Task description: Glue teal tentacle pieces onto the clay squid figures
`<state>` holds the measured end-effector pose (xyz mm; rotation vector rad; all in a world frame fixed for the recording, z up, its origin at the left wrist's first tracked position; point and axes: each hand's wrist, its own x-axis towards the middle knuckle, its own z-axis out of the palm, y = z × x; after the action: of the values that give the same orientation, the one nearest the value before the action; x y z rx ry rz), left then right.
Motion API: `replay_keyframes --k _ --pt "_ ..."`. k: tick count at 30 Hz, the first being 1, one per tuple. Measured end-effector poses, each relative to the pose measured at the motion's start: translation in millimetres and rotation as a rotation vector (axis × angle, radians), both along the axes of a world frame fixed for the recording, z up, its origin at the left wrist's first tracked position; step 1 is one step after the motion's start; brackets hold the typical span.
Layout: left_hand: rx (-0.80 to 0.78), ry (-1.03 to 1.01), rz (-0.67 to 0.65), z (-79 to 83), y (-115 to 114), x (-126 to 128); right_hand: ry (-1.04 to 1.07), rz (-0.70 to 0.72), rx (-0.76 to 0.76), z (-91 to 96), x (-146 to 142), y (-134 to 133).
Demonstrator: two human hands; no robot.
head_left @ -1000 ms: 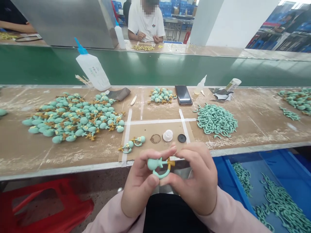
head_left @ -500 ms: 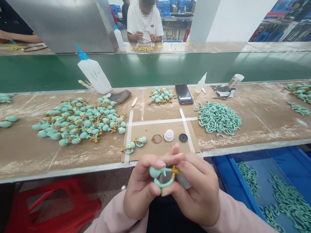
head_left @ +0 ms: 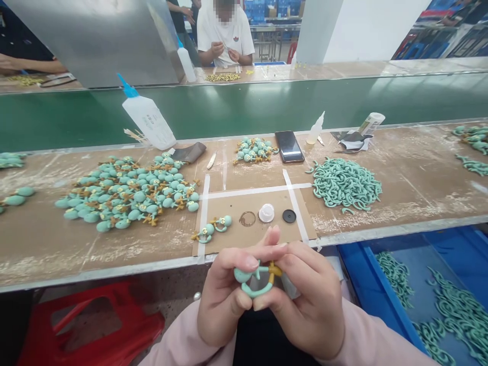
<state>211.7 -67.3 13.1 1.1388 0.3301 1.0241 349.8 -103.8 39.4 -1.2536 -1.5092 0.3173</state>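
Observation:
Between my hands is a small teal and mustard-yellow figurine (head_left: 256, 292) with a round head and a curved piece bowing out below. My left hand (head_left: 224, 300) pinches it at the head end, thumb beneath. My right hand (head_left: 310, 295) closes on the yellow end, its thumb touching the curve. Two similar figures (head_left: 206, 233) with curved pieces lie on the taped cardboard (head_left: 244, 198). Beside them sit a white round cap (head_left: 266, 213), a black disc (head_left: 289, 216) and a brown ring-shaped mark (head_left: 247, 218).
A large pile of teal figures (head_left: 129, 195) lies left, a smaller pile (head_left: 255, 150) behind. Curved teal pieces (head_left: 346, 183) heap at right; more fill a blue bin (head_left: 392, 300). A bottle (head_left: 150, 119), phone (head_left: 290, 146) and red stool (head_left: 95, 320) are near. A person (head_left: 224, 35) sits opposite.
My hands keep hold of the figurine in nearly the same grip. The view has shifted slightly. Across the belt, the seated person's hands have risen and drawn closer together.

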Motion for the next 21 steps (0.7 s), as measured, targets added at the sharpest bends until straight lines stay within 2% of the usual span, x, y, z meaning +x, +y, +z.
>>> replay_keyframes --k 8,14,18,21 --pt "0.073 0.086 0.039 -0.6 3 -4 0.043 0.007 -0.038 -4.6 -2 1" --pt "0.095 0.102 0.229 -12.6 6 -8 0.064 0.026 -0.088 -12.5 -6 10" --pt "0.15 0.035 0.199 -23.2 9 -6 0.112 0.052 -0.083 -14.8 -5 11" --pt "0.149 0.006 0.139 -24.1 5 -4 0.153 0.069 -0.082 -11.1 -4 5"
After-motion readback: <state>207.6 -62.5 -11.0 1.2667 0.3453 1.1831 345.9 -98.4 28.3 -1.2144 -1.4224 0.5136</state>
